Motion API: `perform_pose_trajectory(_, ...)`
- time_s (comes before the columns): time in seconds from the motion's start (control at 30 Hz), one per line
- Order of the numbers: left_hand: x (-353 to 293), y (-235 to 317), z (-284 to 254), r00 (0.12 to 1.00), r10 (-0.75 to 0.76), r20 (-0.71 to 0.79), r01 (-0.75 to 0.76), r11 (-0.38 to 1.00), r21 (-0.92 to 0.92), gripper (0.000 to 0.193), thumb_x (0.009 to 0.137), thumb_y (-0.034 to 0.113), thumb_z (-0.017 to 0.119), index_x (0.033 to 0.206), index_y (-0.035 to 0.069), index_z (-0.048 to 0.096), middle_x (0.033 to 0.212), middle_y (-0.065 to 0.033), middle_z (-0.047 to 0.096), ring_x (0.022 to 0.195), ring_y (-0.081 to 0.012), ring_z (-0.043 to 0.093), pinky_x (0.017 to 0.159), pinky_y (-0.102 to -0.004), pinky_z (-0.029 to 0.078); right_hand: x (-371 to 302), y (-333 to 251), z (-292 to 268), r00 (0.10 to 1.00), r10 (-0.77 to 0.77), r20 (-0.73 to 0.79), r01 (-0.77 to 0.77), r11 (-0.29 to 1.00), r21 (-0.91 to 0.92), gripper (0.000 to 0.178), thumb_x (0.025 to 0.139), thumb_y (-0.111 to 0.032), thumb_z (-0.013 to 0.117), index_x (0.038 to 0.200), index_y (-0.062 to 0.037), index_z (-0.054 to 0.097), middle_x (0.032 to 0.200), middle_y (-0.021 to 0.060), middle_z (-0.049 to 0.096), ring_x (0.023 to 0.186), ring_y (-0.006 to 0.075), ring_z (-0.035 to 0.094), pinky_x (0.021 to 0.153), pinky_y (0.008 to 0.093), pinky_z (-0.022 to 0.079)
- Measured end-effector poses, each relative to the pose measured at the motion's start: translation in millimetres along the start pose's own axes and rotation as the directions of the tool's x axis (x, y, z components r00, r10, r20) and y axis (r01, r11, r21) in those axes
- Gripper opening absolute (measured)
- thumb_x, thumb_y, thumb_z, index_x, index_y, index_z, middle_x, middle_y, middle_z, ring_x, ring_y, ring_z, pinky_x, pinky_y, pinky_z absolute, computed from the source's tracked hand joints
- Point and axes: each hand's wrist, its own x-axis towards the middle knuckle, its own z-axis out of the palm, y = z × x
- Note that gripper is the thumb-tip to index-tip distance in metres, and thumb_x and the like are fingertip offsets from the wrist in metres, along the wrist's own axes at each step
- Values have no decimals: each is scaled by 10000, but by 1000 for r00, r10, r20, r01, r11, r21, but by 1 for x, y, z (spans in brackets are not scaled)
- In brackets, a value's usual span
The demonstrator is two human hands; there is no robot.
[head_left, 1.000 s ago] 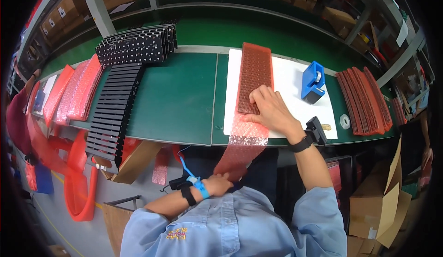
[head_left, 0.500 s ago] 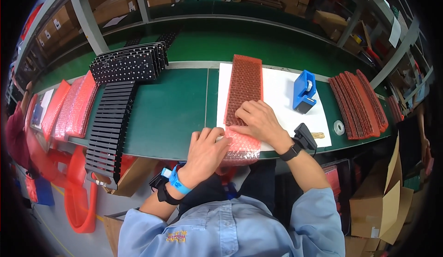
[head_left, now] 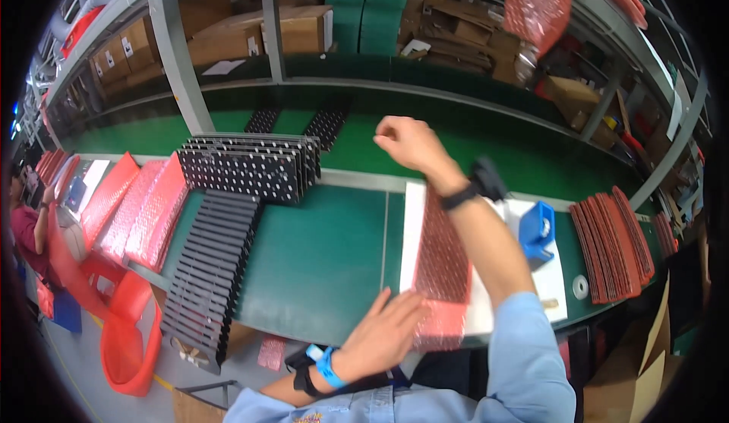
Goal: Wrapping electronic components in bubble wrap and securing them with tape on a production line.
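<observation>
A red bubble-wrap bag point(head_left: 443, 260) with a dark panel inside lies lengthwise on a white sheet point(head_left: 410, 218) on the green bench. My left hand point(head_left: 387, 328) rests at the bag's near end, fingers stretched and apart, touching its lighter folded flap point(head_left: 442, 323). Raised above the bag's far end is my right hand point(head_left: 412, 146), its fingers curled closed; whether anything is in them is hidden. My right forearm crosses over the bag. Right of that forearm, a blue tape dispenser point(head_left: 537, 233) stands on the sheet.
Black slotted panels point(head_left: 209, 271) and a stack of dotted black panels point(head_left: 247, 172) occupy the bench's left. Red bubble-wrap bags point(head_left: 156, 210) lie beyond. At right are a tape roll point(head_left: 580, 287) and a row of filled bags point(head_left: 611, 248). Bubble wrap point(head_left: 538, 5) hangs overhead.
My right hand has lifted off the bag and moved up and away, fingers curled. My left hand has stayed at the near end, its fingers flatter now. The view has tilted up.
</observation>
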Motion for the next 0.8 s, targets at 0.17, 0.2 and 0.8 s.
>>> perform_pose_trajectory(0.17, 2, -11, -10, 999, 30, 32, -28, 998, -62, 519, 805, 88, 610, 1311, 2, 530, 1367, -167, 502, 1344, -321, 426, 1127, -548, 305, 130, 7, 149, 972, 222, -78, -223, 975, -6, 393, 827, -370, 725, 1080, -74, 669, 1319, 267, 525, 1087, 482, 600, 858, 530, 516)
perform_pose_trajectory(0.2, -1, -13, -6, 999, 51, -10, -51, 998, -23, 415, 822, 152, 641, 1216, 27, 594, 1296, -163, 544, 1279, -333, 468, 1076, -533, 335, 140, 0, 170, 947, 296, -126, -309, 945, -106, 490, 802, -421, 736, 1156, -96, 646, 1339, 270, 482, 1126, 496, 557, 908, 535, 483)
perform_pose_trajectory(0.8, -13, -45, -3, 984, 78, -160, -95, 990, -106, 316, 818, 70, 665, 1119, 33, 576, 1228, -161, 546, 1232, -365, 510, 1078, -521, 381, -136, -34, 19, 882, 221, -416, -313, 936, -165, 480, 693, -304, 764, 1143, -137, 741, 1385, 310, 474, 1283, 449, 455, 1089, 484, 366)
